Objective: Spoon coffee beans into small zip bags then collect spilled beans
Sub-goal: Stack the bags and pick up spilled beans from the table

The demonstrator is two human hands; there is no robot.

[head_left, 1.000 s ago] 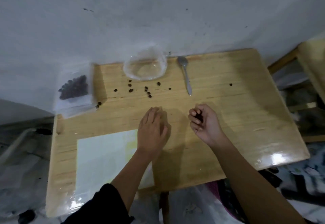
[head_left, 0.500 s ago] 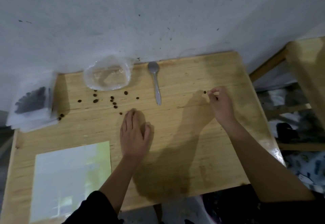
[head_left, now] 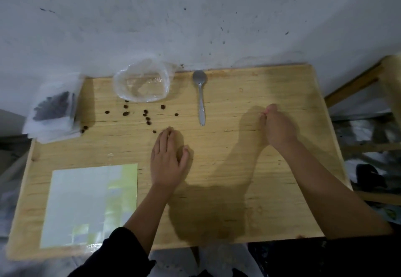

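**Two hands on the surface, beans loose by the bowl**

Head view: the left hand (head_left: 168, 161) lies flat, palm down, with fingers straight and together and nothing under its grip. Its fingertips are just short of the nearest of the beans (head_left: 147, 118), which are scattered in front of a clear bowl (head_left: 142, 85). Two more beans sit against the bags (head_left: 54, 107) at the far left edge; the top bag holds dark beans. The spoon (head_left: 201, 100) lies apart, between the hands. The right hand (head_left: 278, 128) is bunched, fingertips pinched together; whether it holds a bean I cannot tell. A pale sheet (head_left: 91, 203) lies near left.
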